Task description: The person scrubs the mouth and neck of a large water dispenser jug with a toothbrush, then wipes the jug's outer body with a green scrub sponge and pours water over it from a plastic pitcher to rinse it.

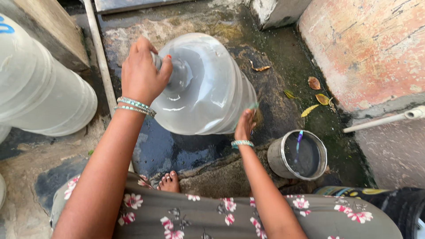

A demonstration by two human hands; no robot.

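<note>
While a second jug (40, 93) lies off to the left, I see my left hand (141, 73) clenched around the neck of the big clear jug (208, 88), which lies tilted on the wet stone floor (177, 150). My right hand (245, 124) presses against the jug's lower side; whether its fingers are spread or curled I cannot tell. Just beside that wrist stands a steel pot (301, 155), with dry leaves (316, 95) near the wall (367, 48).
</note>
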